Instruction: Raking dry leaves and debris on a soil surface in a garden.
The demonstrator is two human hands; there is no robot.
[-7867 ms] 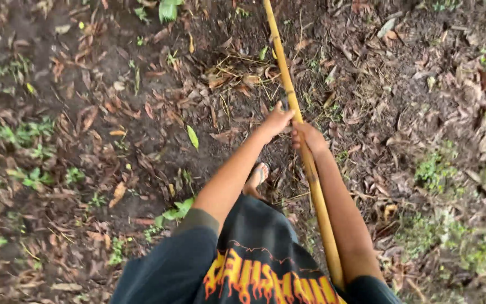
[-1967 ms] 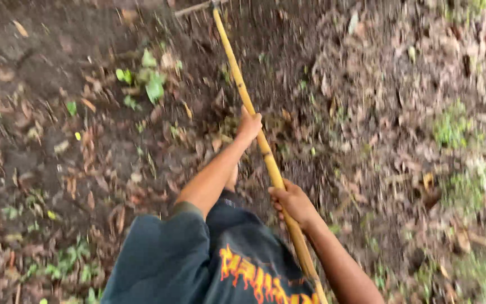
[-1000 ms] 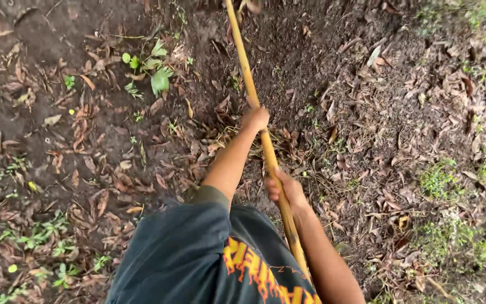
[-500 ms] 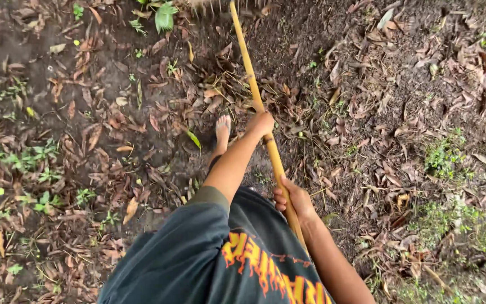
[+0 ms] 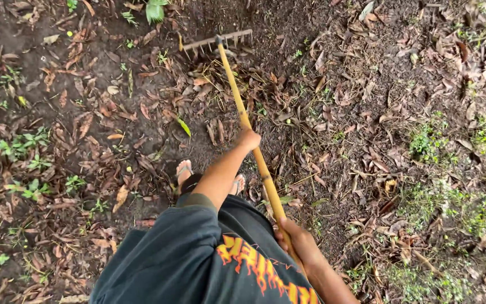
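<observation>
A rake (image 5: 237, 95) with a long yellow bamboo handle runs diagonally from the lower middle of the view up to its toothed head (image 5: 218, 40), which rests on the dark soil (image 5: 288, 34) near the top edge. The left hand (image 5: 248, 139) is clamped around the handle about midway along it, arm stretched forward. The right hand (image 5: 299, 242) is closed around the handle much nearer the body, just beside the dark printed shirt (image 5: 198, 259).

Dry brown leaves (image 5: 113, 118) lie scattered over the ground on all sides, thickest around the handle between the rake head and the left hand. A single green leaf (image 5: 184, 127) lies just left of the handle. A leafy green seedling (image 5: 154, 9) stands at the top edge, left of the rake head. Small weeds (image 5: 23, 146) grow at the left, and patches of low grass (image 5: 428, 141) at the right. Below the left forearm, a foot in a sandal (image 5: 184, 170) stands on the leaves.
</observation>
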